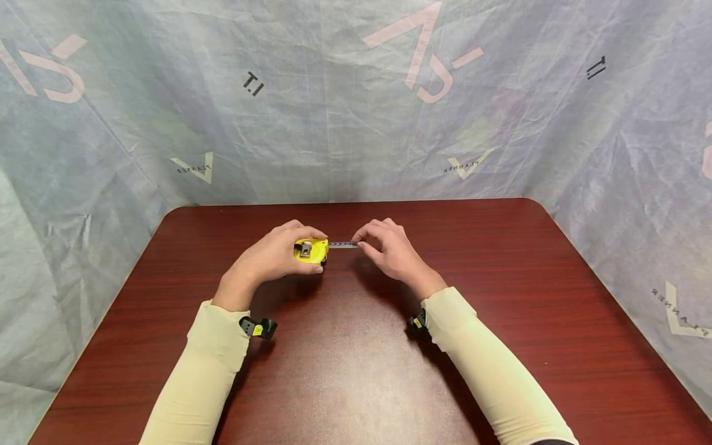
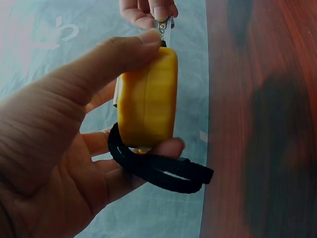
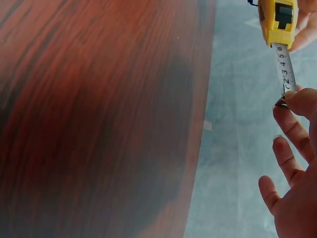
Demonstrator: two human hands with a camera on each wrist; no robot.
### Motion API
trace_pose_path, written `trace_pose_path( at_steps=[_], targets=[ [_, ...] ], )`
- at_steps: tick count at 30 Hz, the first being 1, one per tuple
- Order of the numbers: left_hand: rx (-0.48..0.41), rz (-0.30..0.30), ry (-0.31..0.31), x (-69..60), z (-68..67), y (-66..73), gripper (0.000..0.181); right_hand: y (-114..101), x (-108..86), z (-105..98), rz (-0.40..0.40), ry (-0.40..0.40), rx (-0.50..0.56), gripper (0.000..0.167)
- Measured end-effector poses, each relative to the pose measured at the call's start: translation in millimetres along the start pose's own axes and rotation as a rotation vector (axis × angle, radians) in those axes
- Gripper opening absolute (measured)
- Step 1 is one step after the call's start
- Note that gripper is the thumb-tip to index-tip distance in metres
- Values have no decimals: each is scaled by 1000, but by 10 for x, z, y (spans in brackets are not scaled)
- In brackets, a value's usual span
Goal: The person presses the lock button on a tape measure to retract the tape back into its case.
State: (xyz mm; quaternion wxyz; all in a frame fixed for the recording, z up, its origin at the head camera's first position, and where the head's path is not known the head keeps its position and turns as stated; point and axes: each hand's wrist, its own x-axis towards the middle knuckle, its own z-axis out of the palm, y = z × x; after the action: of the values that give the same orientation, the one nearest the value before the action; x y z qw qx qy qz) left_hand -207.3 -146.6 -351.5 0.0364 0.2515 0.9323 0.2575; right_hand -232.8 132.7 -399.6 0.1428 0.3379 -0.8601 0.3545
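Observation:
A yellow tape measure (image 1: 313, 250) is held above the table by my left hand (image 1: 276, 252), thumb on one edge and fingers on the opposite one. From its case hangs a black wrist strap (image 2: 163, 173), seen in the left wrist view. A short length of blade (image 3: 283, 67) is drawn out, with numbers up to about 6 showing in the right wrist view. My right hand (image 1: 392, 250) pinches the blade's metal end hook (image 3: 281, 102) between thumb and index finger. The other right fingers are spread loosely apart from the blade.
A dark red wood-grain table (image 1: 356, 346) with rounded far corners lies under both hands. Grey printed sheeting (image 1: 334, 123) hangs behind it and along both sides. Each wrist carries a small black camera (image 1: 258, 327) below a cream sleeve (image 1: 208, 364).

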Motion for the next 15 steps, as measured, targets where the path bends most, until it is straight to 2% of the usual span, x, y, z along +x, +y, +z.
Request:
trace_pose_path(
  at_steps=[15],
  targets=[
    [-8,-4,-11,5,-2,39,60,-20,31,38,-11,-7,7,8]
  ],
)
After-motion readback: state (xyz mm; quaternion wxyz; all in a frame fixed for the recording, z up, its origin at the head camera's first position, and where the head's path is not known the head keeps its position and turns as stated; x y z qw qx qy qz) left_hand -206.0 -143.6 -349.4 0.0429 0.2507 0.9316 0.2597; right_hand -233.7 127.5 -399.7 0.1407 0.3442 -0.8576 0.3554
